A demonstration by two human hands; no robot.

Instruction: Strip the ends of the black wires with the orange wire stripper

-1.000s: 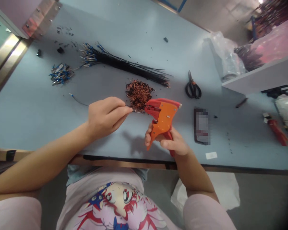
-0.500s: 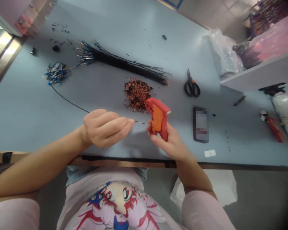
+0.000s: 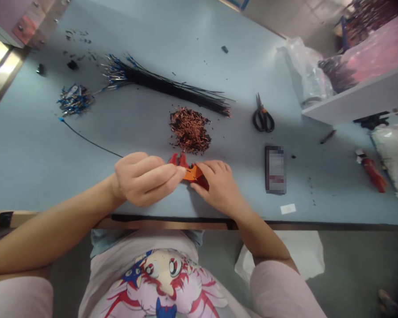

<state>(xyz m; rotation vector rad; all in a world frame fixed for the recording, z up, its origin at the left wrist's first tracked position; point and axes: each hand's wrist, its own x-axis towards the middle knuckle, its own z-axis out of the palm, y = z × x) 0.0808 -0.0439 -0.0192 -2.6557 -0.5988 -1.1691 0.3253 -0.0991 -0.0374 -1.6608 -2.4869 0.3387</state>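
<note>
My left hand (image 3: 149, 179) is closed in a pinch on a thin black wire (image 3: 91, 142), which trails off to the left and ends in a blue connector (image 3: 61, 119). My right hand (image 3: 220, 187) wraps round a red and orange wire stripper (image 3: 192, 173). The stripper's red jaws point left and away from me, right beside my left fingertips. Those fingertips hide the wire's near end, so whether the jaws hold it cannot be seen. Just beyond the tool lies a heap of short copper and black offcuts (image 3: 189, 130).
A bundle of black wires (image 3: 172, 87) lies at the back, near a pile of blue terminals (image 3: 75, 100). Black-handled scissors (image 3: 263, 118), a phone (image 3: 275, 170) and a white label (image 3: 288, 209) are on the right. Farther right are a red-handled tool (image 3: 373, 172) and a shelf (image 3: 354, 99) with plastic bags.
My right hand has brought the wire stripper left to my left fingertips and turned it so its jaws face away. The bare wire tip seen before is now hidden. My left hand stays nearly still.
</note>
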